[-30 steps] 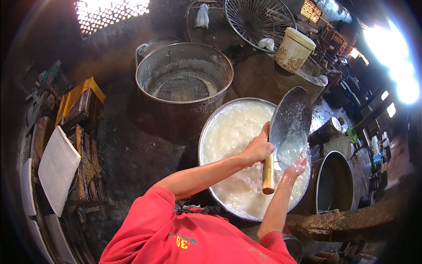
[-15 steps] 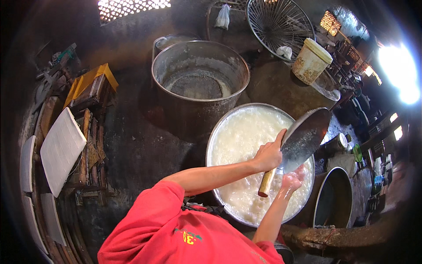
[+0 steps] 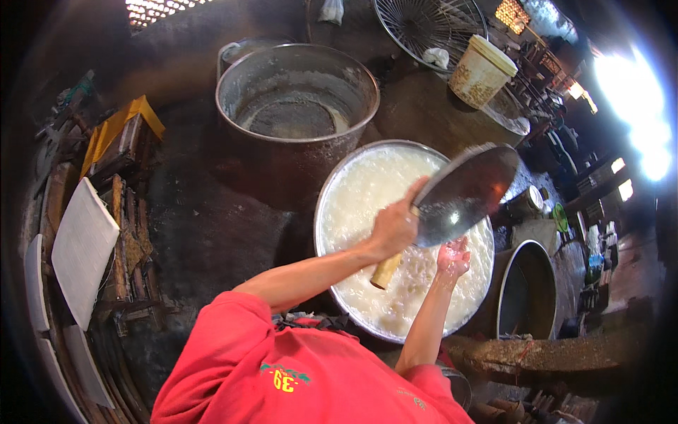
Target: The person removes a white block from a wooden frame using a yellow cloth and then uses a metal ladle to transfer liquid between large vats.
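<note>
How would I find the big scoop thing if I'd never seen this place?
Find the wide round pan of white, lumpy liquid. Just above its right side, the left hand grips a pale wooden handle joined to a dark metal ladle. It is the only tilted, shiny disc there.

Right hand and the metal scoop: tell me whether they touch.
Cannot tell. In the head view the right hand is open, palm up, just under the metal scoop rim; no clear gap or contact shows.

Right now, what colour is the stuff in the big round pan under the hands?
Milky white, lumpy and wet, filling the big round pan; the head view shows it best.
</note>
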`<move>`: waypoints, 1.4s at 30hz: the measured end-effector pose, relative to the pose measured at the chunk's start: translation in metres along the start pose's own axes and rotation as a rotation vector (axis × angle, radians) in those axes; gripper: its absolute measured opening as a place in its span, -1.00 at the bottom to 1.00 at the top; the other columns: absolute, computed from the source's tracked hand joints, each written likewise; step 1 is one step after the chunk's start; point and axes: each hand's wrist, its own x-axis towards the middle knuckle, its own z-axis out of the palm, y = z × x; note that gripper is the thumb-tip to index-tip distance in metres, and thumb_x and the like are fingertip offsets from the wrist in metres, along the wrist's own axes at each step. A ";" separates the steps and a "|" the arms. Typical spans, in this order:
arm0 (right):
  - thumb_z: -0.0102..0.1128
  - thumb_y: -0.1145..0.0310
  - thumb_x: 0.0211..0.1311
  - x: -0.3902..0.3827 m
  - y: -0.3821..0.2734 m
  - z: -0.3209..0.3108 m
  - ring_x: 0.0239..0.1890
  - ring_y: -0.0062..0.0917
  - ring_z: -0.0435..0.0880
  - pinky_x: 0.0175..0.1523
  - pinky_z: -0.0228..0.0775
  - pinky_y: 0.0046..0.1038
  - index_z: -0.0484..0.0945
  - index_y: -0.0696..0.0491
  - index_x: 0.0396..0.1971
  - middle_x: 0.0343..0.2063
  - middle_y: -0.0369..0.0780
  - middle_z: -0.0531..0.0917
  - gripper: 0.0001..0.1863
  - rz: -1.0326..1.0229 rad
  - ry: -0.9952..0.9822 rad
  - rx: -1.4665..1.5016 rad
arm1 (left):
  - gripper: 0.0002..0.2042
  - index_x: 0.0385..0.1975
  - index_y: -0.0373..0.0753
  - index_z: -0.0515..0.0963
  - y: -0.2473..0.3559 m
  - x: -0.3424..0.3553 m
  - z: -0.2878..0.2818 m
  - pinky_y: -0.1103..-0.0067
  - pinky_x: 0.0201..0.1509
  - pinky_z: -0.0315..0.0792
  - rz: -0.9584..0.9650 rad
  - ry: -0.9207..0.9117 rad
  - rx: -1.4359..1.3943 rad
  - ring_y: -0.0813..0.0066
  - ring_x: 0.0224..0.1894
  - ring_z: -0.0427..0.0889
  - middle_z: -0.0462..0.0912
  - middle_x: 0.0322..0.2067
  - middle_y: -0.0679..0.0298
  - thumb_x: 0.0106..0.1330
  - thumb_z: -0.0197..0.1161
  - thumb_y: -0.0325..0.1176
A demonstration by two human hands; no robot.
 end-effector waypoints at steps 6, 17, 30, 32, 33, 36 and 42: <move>-0.14 0.06 0.19 -0.008 -0.037 0.071 -0.07 -0.12 0.48 -0.09 0.38 -0.11 0.31 0.06 -0.01 -0.03 -0.14 0.45 -0.53 0.353 -0.048 -1.109 | -0.51 0.07 -0.14 0.28 -0.089 -0.005 -0.043 0.47 -0.44 0.44 -0.102 0.306 -0.309 0.39 -0.51 0.55 0.56 -0.46 0.12 0.04 -0.06 -0.50; -0.30 0.25 0.17 -0.089 -0.115 0.397 0.16 -0.19 0.27 0.18 0.17 -0.22 0.13 0.15 0.16 0.14 -0.01 0.25 -0.46 -0.642 -0.781 -0.988 | -0.67 -0.22 -0.37 0.39 -0.199 -0.135 -0.238 0.40 -0.48 0.55 -0.329 0.785 -0.575 0.29 -0.44 0.56 0.50 -0.38 0.14 -0.07 -0.05 -0.54; -0.02 0.05 0.15 0.048 -0.034 0.099 -0.28 -0.41 0.54 -0.32 0.41 -0.37 0.29 0.09 0.01 -0.10 -0.17 0.44 -0.48 -0.253 -0.159 -1.343 | -0.76 -0.48 -0.59 0.37 -0.220 -0.291 -0.304 0.33 -0.62 0.55 -0.641 1.208 -0.682 0.09 -0.60 0.55 0.48 -0.48 -0.07 -0.10 -0.05 -0.50; -0.05 0.16 0.19 0.030 -0.055 0.237 -0.23 -0.48 0.52 -0.21 0.39 -0.48 0.36 0.09 -0.07 -0.19 -0.21 0.49 -0.61 -0.210 -0.424 -1.339 | -0.76 -0.52 -0.60 0.37 -0.217 -0.303 -0.313 0.34 -0.62 0.55 -0.613 1.242 -0.683 0.10 -0.60 0.55 0.49 -0.50 -0.07 -0.10 -0.04 -0.49; -0.08 0.20 0.21 -0.006 -0.040 0.299 -0.15 -0.44 0.50 -0.11 0.38 -0.47 0.33 0.12 -0.03 -0.11 -0.15 0.48 -0.60 -0.390 -0.542 -1.150 | -0.75 -0.49 -0.60 0.38 -0.219 -0.308 -0.316 0.34 -0.60 0.55 -0.627 1.241 -0.693 0.10 -0.59 0.55 0.49 -0.48 -0.07 -0.09 -0.04 -0.48; -0.15 0.15 0.23 -0.072 -0.051 0.386 0.01 -0.30 0.44 0.03 0.35 -0.36 0.19 0.15 0.10 0.07 -0.07 0.35 -0.49 -0.756 -0.732 -1.278 | -0.72 -0.43 -0.61 0.41 -0.231 -0.322 -0.324 0.33 -0.57 0.55 -0.669 1.199 -0.741 0.10 -0.54 0.56 0.50 -0.43 -0.06 -0.08 -0.04 -0.47; -0.02 0.17 0.10 -0.056 0.006 0.224 0.05 -0.27 0.39 0.10 0.27 -0.32 0.21 0.14 0.09 0.07 -0.10 0.36 -0.43 -0.329 -0.696 -0.878 | -0.74 -0.49 -0.61 0.43 -0.256 -0.311 -0.321 0.38 -0.58 0.55 -0.633 1.110 -0.756 0.10 -0.60 0.56 0.51 -0.50 -0.06 -0.09 -0.02 -0.47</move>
